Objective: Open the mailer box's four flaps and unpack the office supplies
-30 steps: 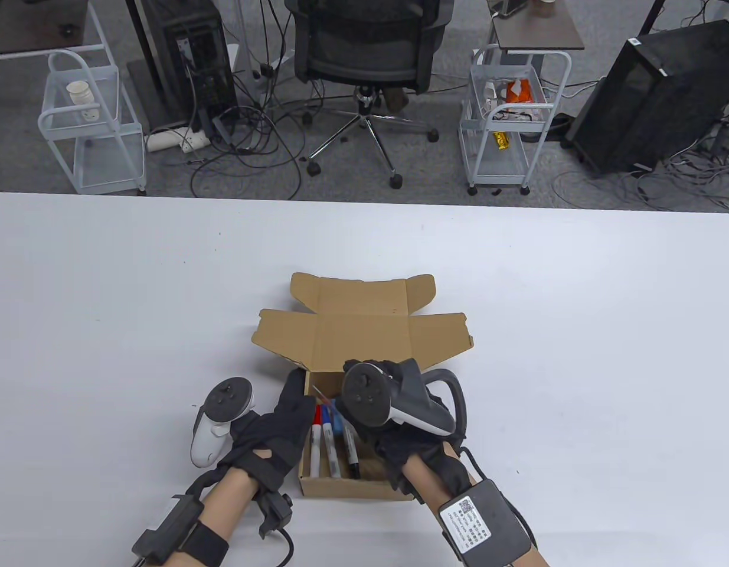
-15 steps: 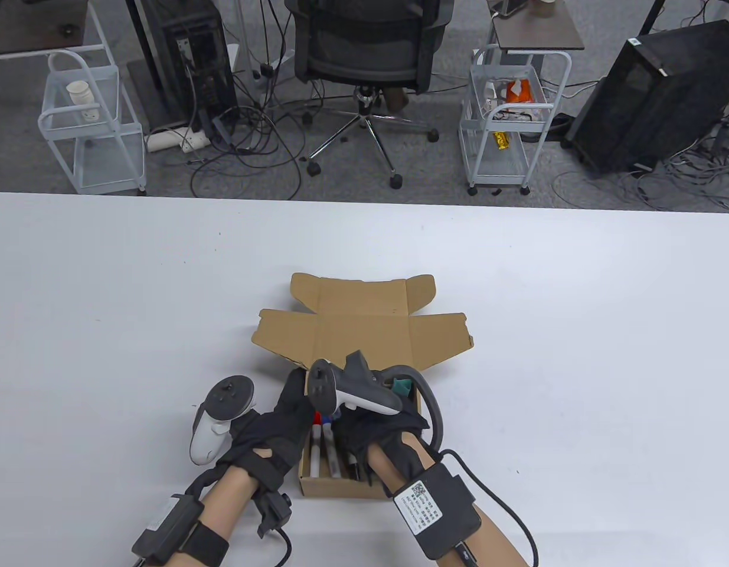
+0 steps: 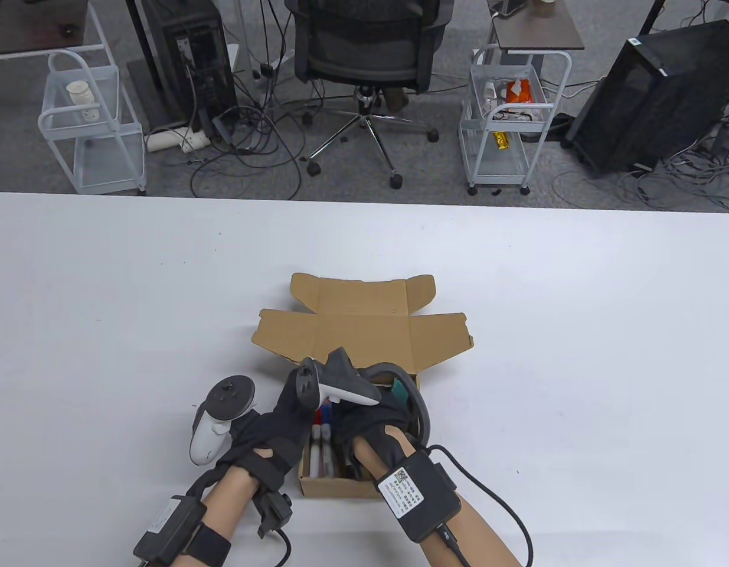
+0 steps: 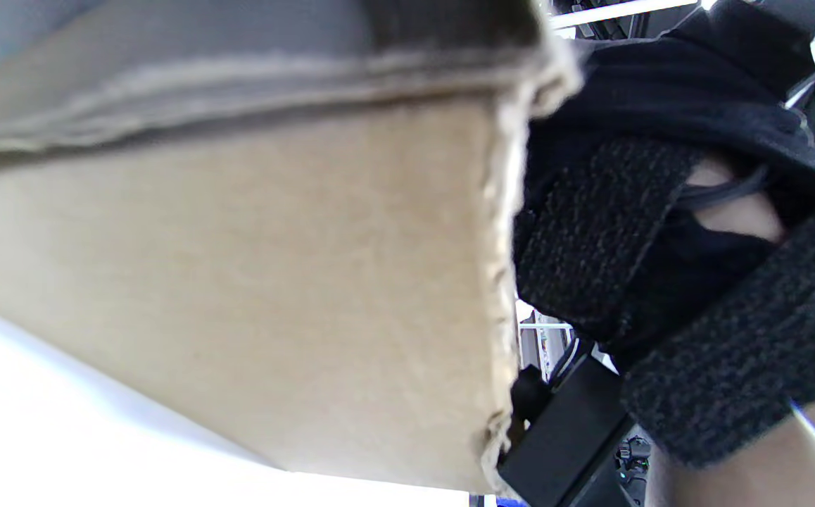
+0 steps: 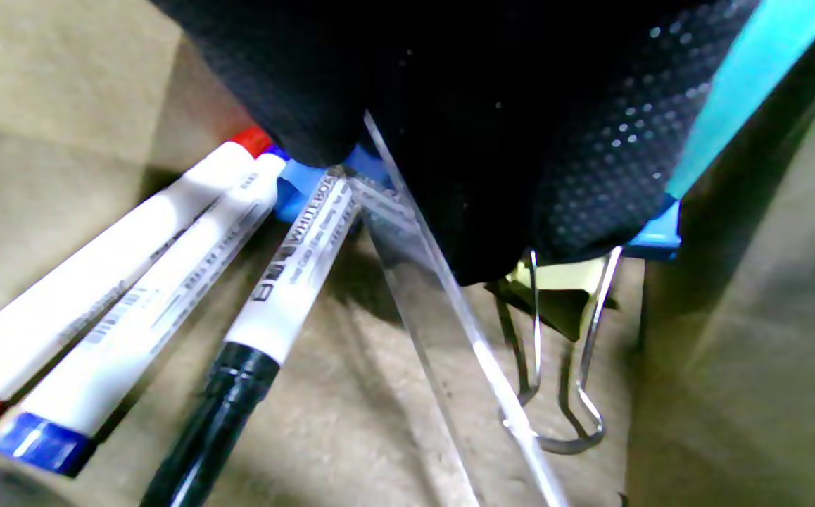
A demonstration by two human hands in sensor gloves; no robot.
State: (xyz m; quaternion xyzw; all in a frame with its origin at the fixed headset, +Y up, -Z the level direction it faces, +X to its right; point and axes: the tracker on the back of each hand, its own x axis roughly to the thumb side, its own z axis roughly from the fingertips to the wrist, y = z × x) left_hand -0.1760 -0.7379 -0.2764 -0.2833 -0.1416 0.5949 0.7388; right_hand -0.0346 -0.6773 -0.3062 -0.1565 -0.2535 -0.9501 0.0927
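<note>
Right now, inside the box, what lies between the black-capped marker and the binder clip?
A clear plastic ruler lies between the black-capped marker and the binder clip, seen in the right wrist view.

White table (image 3: 577,354): open cardboard mailer box (image 3: 364,331) rests on it near front edge, flaps spread flat on tabletop behind box body.

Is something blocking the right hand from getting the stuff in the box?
Nothing visible does. The mailer box has its flaps folded back, and the right hand is already down inside, right at the markers, a clear ruler and a binder clip.
</note>
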